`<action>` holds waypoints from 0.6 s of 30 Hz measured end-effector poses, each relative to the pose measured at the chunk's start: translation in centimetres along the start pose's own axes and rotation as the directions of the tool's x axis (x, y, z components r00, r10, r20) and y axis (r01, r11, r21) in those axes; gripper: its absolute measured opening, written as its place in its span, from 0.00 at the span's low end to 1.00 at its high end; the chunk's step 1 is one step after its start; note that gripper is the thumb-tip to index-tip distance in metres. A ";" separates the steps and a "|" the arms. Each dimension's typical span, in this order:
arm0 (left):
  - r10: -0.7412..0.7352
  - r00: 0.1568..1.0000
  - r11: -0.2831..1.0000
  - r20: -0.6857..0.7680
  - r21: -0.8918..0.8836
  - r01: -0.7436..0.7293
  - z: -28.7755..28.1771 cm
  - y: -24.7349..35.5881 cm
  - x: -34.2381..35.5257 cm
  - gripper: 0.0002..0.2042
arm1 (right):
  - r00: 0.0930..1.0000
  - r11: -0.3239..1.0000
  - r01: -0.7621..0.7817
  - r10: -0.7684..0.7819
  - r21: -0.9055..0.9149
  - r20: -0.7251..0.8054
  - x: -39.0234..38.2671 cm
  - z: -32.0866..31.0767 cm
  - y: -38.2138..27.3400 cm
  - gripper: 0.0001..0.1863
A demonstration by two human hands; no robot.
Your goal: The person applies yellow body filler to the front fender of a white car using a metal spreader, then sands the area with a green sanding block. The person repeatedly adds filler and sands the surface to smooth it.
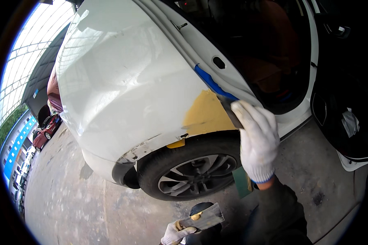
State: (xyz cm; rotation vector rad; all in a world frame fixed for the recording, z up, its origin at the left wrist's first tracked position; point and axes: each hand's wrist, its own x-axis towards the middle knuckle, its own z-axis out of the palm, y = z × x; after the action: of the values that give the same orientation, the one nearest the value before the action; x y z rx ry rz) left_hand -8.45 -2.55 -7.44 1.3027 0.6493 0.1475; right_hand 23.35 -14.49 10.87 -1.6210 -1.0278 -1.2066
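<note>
My right hand point(257, 139), in a white knit glove, is closed on a dark flat putty spreader point(230, 109). Its blade lies against a patch of tan-yellow body filler point(206, 114) on the white rear quarter panel point(122, 81), just above the wheel arch. Blue masking tape point(210, 80) runs along the door-opening edge beside the filler. Low down, my left hand point(176, 233), also gloved, grips a flat grey mixing plate point(206, 218) by its left end. A small lump of yellowish filler point(196, 216) sits on the plate.
Below the panel is the rear wheel point(196, 175), with scuffed, chipped paint point(139, 152) along the arch to its left. A green sheet point(243, 182) stands by the tyre. At right hangs the opened dark door point(343, 94). A red car point(45, 132) is parked far left.
</note>
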 end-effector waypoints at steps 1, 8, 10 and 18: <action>0.005 1.000 1.000 -0.003 0.014 -0.005 0.2 0.1 0.3 0.23 | 0.998 0.997 0.055 -0.057 -0.050 -0.037 0.7 0.8 0.4 0.19; 0.082 0.993 0.996 0.080 -0.044 -0.079 -1.4 0.0 0.1 0.26 | 0.982 0.986 0.068 -0.093 -0.153 -0.164 1.3 5.9 0.0 0.18; -0.003 0.997 1.000 -0.083 0.008 0.004 -2.3 -0.6 -0.4 0.25 | 0.984 0.987 0.085 -0.104 -0.136 -0.142 0.8 6.4 -0.6 0.18; 0.055 0.996 0.993 0.064 -0.111 -0.047 -2.8 0.7 0.2 0.28 | 0.986 0.988 0.147 -0.150 -0.036 -0.079 -3.9 8.7 -3.0 0.17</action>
State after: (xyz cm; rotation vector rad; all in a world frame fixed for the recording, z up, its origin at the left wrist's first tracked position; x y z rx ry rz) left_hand -9.61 0.06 -7.21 1.2143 0.5439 0.1782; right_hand 22.18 -5.86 5.96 -1.5267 -1.0988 -1.3821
